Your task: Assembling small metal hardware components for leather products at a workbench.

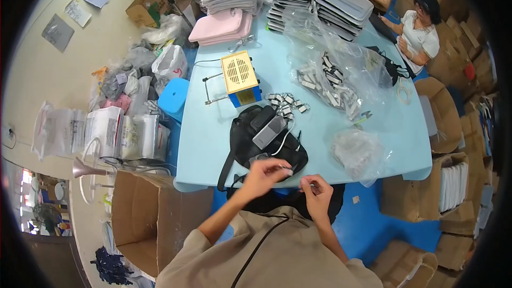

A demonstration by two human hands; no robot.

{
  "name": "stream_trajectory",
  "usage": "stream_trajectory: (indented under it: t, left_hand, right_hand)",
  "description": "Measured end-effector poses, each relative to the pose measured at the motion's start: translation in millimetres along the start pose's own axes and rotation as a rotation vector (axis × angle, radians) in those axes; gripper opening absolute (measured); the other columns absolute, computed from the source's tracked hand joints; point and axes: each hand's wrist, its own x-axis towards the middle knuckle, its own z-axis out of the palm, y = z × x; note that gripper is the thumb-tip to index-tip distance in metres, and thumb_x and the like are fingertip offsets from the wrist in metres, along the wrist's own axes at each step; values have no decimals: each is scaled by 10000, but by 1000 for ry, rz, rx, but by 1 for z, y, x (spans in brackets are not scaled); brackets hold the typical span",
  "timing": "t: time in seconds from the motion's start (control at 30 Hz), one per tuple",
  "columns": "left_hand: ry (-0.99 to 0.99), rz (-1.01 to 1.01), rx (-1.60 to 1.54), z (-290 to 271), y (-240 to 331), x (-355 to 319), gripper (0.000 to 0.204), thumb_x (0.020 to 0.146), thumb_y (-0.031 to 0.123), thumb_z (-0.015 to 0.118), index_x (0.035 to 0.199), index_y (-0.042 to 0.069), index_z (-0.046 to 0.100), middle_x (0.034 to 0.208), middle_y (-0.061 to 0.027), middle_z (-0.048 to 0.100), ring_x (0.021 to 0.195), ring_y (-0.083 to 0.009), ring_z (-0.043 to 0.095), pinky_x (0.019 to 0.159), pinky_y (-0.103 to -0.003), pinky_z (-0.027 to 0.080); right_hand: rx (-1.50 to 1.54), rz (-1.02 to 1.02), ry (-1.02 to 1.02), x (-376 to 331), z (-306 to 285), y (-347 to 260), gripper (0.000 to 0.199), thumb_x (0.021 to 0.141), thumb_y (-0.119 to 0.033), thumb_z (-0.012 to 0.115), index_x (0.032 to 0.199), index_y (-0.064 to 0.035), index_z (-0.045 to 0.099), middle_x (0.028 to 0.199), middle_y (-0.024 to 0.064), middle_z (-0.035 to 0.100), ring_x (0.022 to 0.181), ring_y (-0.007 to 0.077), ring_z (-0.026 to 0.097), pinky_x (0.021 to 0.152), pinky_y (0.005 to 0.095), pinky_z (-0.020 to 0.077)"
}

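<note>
Both hands are at the near edge of the pale blue table. My left hand (265,177) is closed in a pinch, with a small whitish and dark piece at its fingertips, too small to name. A short gap to its right, my right hand (316,194) has thumb and fingers pressed together; what they hold, if anything, I cannot make out. Just beyond the left hand lies a black bag (242,133) with a strap. On it rests a grey box-shaped device (270,132) with a white cable (285,140). Several small black-and-white pieces (286,103) form a loose pile behind the bag.
A yellow-and-blue machine (240,79) stands beyond the bag. To the right are a see-through bag of small pieces (330,82), a crumpled plastic bag (358,152) and a green pen (362,118). Stacked grey cases (320,2) and pink cases (221,26) fill the far side. Two people sit far right.
</note>
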Motion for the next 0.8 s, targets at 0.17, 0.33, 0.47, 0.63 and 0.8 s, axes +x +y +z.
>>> stream_trajectory:
  t: [0.17, 0.33, 0.47, 0.63, 0.8]
  left_hand:
    - [271, 46, 355, -114, 43, 33, 151, 949, 94, 727, 1083, 35, 764, 842, 3, 731, 751, -43, 633, 654, -210, 495]
    - [463, 54, 361, -275, 45, 91, 296, 917, 126, 775, 1156, -43, 732, 961, -75, 769, 817, -104, 700, 770, -238, 555]
    - [605, -54, 294, -360, 26, 121, 291, 908, 100, 775, 1138, -70, 725, 972, -92, 761, 809, -124, 708, 760, -227, 585]
    - [595, -222, 157, -389, -2, 155, 271, 892, 60, 778, 1101, -102, 720, 940, -96, 743, 806, -141, 710, 796, -241, 614]
    - [557, -260, 86, -380, -4, 174, 256, 888, 49, 777, 1086, -104, 723, 969, -100, 730, 833, -149, 701, 810, -242, 623]
  right_hand:
    - [1, 5, 10, 3, -7, -1, 67, 953, -32, 708, 971, 28, 685, 876, 41, 665, 781, 103, 650, 672, 240, 533]
    - [-39, 36, 33, 2, -22, 5, 67, 956, -36, 706, 961, 23, 675, 886, 44, 673, 780, 107, 652, 676, 244, 539]
    - [-28, 56, 16, 6, -17, 10, 71, 954, -49, 713, 961, 13, 679, 870, 33, 678, 776, 104, 657, 679, 246, 534]
    - [-43, 62, 12, 10, -13, 3, 74, 952, -54, 716, 961, 10, 679, 873, 35, 680, 779, 103, 658, 679, 245, 532]
    - [-65, 49, 14, 17, -12, 2, 80, 949, -59, 722, 957, 9, 679, 871, 37, 679, 781, 104, 659, 680, 240, 528]
